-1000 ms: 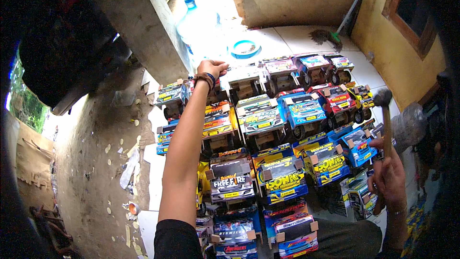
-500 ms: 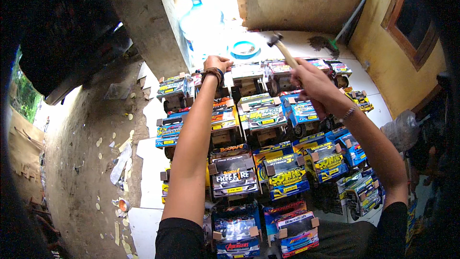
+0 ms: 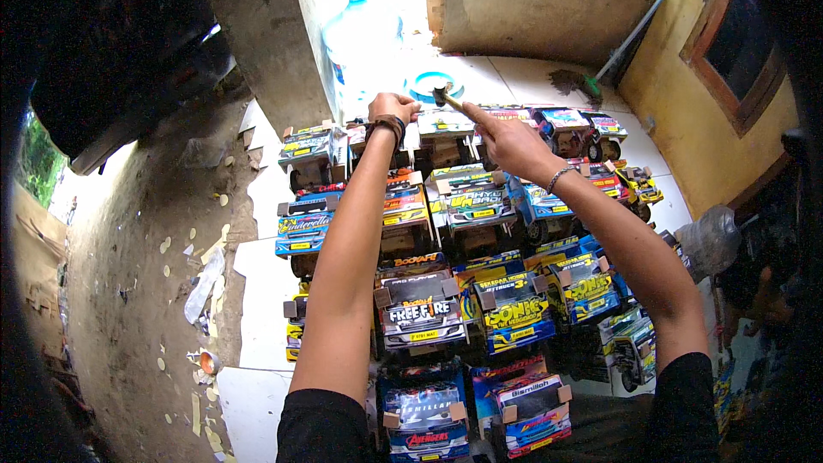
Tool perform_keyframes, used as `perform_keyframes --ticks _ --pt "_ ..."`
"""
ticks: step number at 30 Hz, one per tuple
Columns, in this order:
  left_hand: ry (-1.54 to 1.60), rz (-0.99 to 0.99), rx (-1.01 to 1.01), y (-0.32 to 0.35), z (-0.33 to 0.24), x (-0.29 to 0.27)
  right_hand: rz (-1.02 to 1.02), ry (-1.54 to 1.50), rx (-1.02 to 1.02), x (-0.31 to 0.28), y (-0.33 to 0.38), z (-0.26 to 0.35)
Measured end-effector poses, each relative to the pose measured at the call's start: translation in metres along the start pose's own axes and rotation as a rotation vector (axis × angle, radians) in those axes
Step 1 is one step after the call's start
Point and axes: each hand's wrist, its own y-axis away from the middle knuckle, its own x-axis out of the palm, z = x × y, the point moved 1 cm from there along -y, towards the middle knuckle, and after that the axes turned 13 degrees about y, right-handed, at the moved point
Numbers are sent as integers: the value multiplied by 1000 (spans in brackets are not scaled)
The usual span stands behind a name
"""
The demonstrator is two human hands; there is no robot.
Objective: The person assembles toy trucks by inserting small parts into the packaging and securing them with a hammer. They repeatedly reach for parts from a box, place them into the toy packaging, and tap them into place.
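My right hand grips the wooden handle of a hammer. The hammer's dark head is a short way right of my left hand, over the far row. My left fingers are pinched together; whatever is between them is too small to make out. Just beneath and right of those fingertips stands a white-topped toy truck. Rows of boxy, colourfully printed toy trucks spread below my arms, among them a black-and-white one and a blue-and-yellow one. Small brown blocks stick out at their corners.
Beyond the far row are a large clear water bottle and a round blue-rimmed dish. A concrete pillar rises on the left beside a dirt floor with scraps. A broom leans near the yellow wall at right.
My right hand has swung the hammer left and down, bringing its head close to my left hand. The left hand has barely moved. The view has shifted slightly.
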Motion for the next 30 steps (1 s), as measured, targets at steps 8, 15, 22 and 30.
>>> perform_keyframes --ticks 8,15,22,30 --pt "15 -23 -6 1 -1 2 -12 15 0 11 0 7" --pt "-105 -24 30 3 -4 1 90 41 79 -2 0 14" --pt "-86 -42 16 -1 -1 4 74 12 57 -2 1 16" --pt "-160 -42 42 -6 4 2 62 49 37 -1 1 18"
